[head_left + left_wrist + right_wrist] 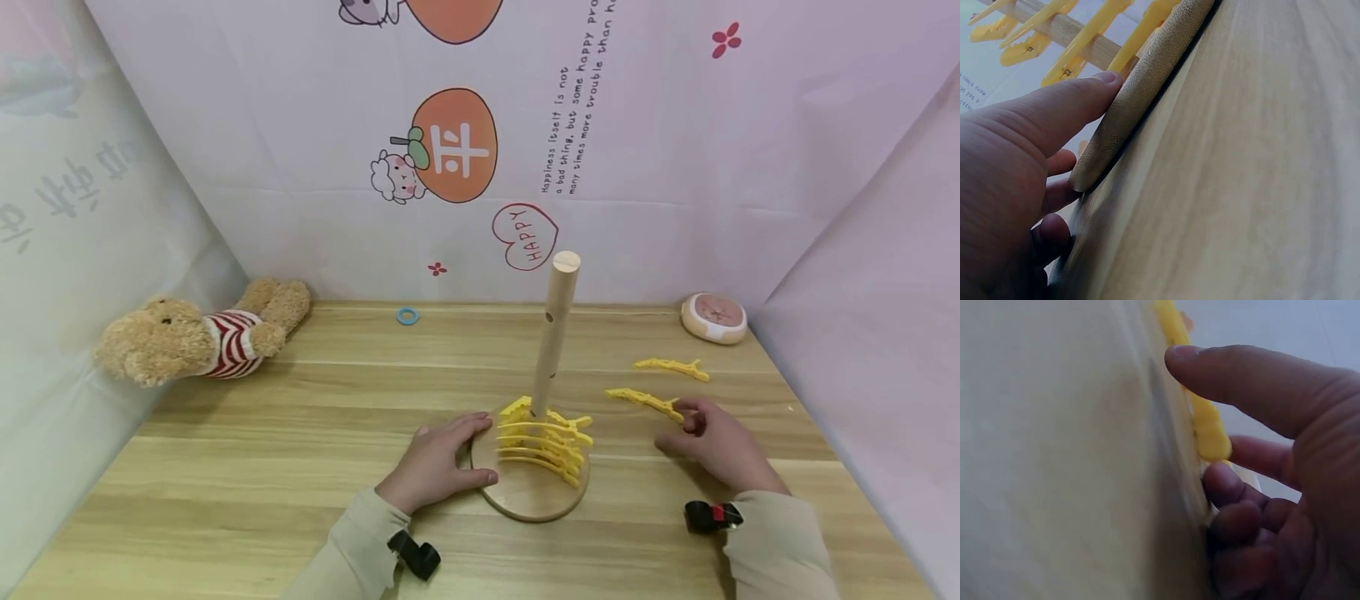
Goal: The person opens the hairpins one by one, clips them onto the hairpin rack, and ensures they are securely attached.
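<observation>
A wooden stand has a round base and an upright post. Several yellow hair clips cross the lower post one above another; how each is fastened is partly hidden. My left hand holds the left rim of the base, thumb towards the near side and fingers farther back. On the table to the right lies a loose yellow hair clip, and my right hand is at its right end. The index finger touches that end, while the thumb stands apart. Behind it lies another yellow hair clip.
A teddy bear in a striped top lies at the back left. Near the back edge are a small blue ring and a rounded pink-and-white device. Printed cloth hangs behind and along both sides of the wooden table.
</observation>
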Tool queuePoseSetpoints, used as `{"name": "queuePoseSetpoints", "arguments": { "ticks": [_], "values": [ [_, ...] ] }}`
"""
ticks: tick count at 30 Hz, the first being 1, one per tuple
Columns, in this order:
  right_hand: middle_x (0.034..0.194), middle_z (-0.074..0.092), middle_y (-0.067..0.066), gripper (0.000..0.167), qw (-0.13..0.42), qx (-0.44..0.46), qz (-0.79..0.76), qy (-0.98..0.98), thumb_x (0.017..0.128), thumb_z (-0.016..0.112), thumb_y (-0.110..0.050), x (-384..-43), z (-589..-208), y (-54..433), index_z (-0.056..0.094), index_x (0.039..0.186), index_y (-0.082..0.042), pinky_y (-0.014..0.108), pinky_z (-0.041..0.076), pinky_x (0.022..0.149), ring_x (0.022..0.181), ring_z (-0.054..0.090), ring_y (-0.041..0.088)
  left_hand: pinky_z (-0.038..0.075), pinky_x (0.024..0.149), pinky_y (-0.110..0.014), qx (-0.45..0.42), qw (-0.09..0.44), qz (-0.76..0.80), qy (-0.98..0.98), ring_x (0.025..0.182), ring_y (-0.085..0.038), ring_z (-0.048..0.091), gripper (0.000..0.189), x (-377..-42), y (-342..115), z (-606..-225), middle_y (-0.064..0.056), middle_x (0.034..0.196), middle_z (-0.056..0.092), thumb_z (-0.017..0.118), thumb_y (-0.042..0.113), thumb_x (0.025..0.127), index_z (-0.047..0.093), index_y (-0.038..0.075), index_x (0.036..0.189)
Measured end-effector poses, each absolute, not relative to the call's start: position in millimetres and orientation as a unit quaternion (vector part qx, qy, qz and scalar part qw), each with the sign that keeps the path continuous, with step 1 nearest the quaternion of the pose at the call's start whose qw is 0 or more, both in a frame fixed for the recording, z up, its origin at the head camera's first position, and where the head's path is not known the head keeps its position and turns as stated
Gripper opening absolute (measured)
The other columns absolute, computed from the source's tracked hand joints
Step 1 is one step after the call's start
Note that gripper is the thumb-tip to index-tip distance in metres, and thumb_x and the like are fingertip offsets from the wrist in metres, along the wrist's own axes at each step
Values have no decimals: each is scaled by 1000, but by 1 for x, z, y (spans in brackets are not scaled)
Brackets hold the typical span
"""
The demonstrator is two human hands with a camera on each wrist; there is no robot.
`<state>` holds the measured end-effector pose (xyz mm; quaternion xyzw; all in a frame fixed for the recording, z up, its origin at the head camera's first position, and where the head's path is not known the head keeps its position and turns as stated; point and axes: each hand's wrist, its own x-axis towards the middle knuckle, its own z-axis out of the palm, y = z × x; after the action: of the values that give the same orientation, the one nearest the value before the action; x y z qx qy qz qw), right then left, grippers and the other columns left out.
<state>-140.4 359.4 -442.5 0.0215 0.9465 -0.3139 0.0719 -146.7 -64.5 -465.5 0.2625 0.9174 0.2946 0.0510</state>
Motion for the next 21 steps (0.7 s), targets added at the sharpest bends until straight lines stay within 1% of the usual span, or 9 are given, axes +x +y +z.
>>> {"name": "queuePoseSetpoints", "arguments": {
  "ticks": [2, 5, 8, 10, 12, 14, 18, 19, 21],
  "values": [
    [106, 57, 9, 95, 73, 19, -305, 949, 84, 74, -58, -142, -443, 356, 38, 147, 3, 43, 44, 81, 95, 54, 25, 34, 100, -48, 263, 49, 294, 918, 138, -22, 47, 80, -147, -65, -465, 6, 154, 46, 74, 58, 83, 51, 19, 148],
    [103, 56, 8, 95, 60, 15, -296, 953, 87, 72, -56, -142, -444, 354, 33, 150, 3, 45, 44, 81, 93, 53, 26, 34, 100, -48, 263, 47, 293, 918, 137, -23, 48, 80, -147, -65, -465, 5, 154, 47, 75, 58, 83, 51, 19, 148],
    [101, 58, 7, 84, 48, 11, -295, 954, 91, 71, -48, -142, -442, 354, 37, 149, 2, 47, 44, 82, 93, 54, 25, 34, 101, -50, 263, 47, 293, 918, 138, -23, 47, 79, -146, -65, -464, 5, 154, 46, 75, 58, 83, 51, 20, 148],
    [100, 60, 7, 75, 43, 12, -299, 953, 92, 72, -44, -141, -441, 354, 43, 144, 1, 46, 45, 81, 92, 56, 24, 34, 101, -51, 265, 44, 293, 918, 137, -23, 48, 79, -146, -65, -464, 5, 153, 47, 75, 57, 82, 51, 19, 148],
    [99, 62, 6, 71, 44, 19, -304, 952, 91, 73, -42, -141, -440, 354, 46, 140, 1, 43, 45, 79, 89, 57, 22, 34, 101, -51, 267, 42, 293, 917, 137, -22, 48, 79, -146, -64, -464, 5, 153, 47, 76, 57, 82, 51, 19, 147],
    [98, 62, 7, 73, 46, 26, -309, 949, 90, 74, -41, -142, -440, 354, 45, 140, 3, 42, 46, 79, 87, 57, 21, 34, 101, -51, 268, 41, 293, 917, 137, -22, 48, 79, -146, -65, -464, 4, 153, 47, 76, 57, 82, 52, 18, 147],
    [97, 61, 7, 87, 48, 25, -303, 952, 89, 75, -43, -143, -441, 355, 35, 147, 7, 45, 46, 80, 85, 56, 21, 34, 100, -52, 268, 41, 294, 917, 137, -22, 48, 79, -146, -65, -466, 5, 153, 47, 75, 57, 82, 51, 19, 147],
    [97, 61, 6, 87, 47, 22, -299, 953, 89, 75, -43, -143, -441, 355, 35, 147, 8, 45, 46, 80, 85, 56, 20, 34, 101, -52, 268, 41, 294, 917, 137, -22, 48, 80, -147, -65, -466, 5, 153, 47, 75, 58, 82, 51, 19, 148],
    [95, 61, 5, 82, 41, 14, -290, 956, 90, 74, -44, -143, -442, 355, 42, 144, 7, 42, 46, 78, 84, 55, 19, 34, 101, -52, 267, 42, 293, 917, 137, -22, 48, 80, -147, -65, -467, 5, 153, 47, 75, 58, 82, 51, 19, 148]
  ]
}}
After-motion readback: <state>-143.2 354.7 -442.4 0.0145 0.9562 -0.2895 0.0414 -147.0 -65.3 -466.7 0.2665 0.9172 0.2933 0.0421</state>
